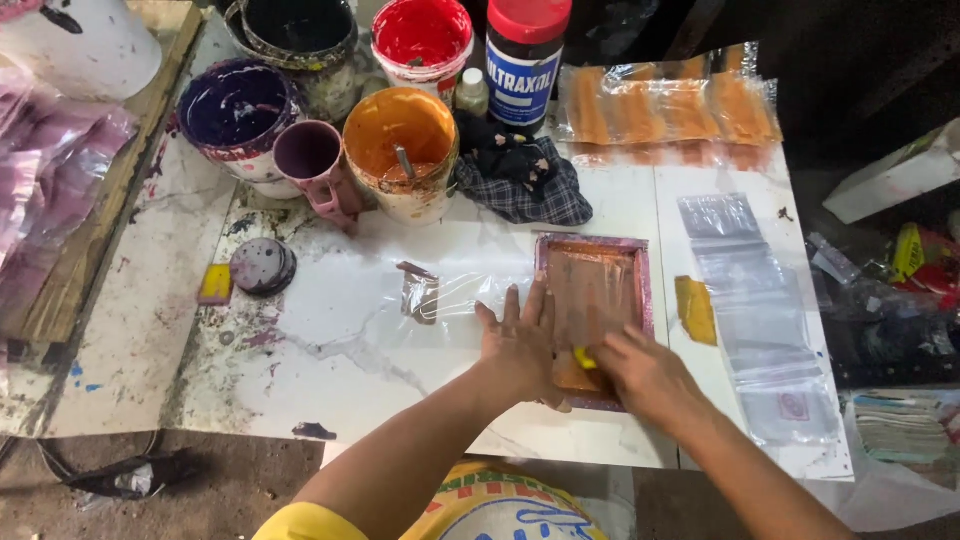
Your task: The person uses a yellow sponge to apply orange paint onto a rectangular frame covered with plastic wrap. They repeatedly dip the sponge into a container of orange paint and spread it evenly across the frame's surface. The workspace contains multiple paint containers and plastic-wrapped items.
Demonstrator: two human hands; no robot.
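Lying flat at table centre-right, small printing screen point(593, 300) w/ pinkish frame and orange-stained mesh sits directly under both hands. Left hand point(518, 345) is spread wide, palm down, fingers fanned, pressing on screen's left frame edge and the clear plastic sheet point(440, 290) beside it. Right hand point(640, 370) is curled tight round a small yellow squeegee point(584, 358), only a bit of it visible at the fingertips, touching mesh near the screen's lower end.

Just right of screen: orange ink smear point(696, 310) on the table, then a row of clear plastic pouches point(750, 320) running toward the near edge. Behind those, far side, orange-printed pouches point(668, 108) laid out. Dark checked rag point(520, 180) sits just behind screen.

Back-left cluster: orange ink tub point(402, 150) w/ stick in it, purple mug point(315, 165), purple-stained tub point(238, 115), dark tub point(298, 40), red ink tub point(422, 40), red-capped jar point(525, 60), small bottle point(472, 92). Round purple-stained lid point(262, 266) and yellow block point(215, 284) at left, well apart from hands.

White table point(350, 370) is marble-look, ink-stained. Wooden board point(95, 200) w/ pinkish plastic at far left. Dirt floor point(200, 480) below; clutter and paper stacks at right, dim.
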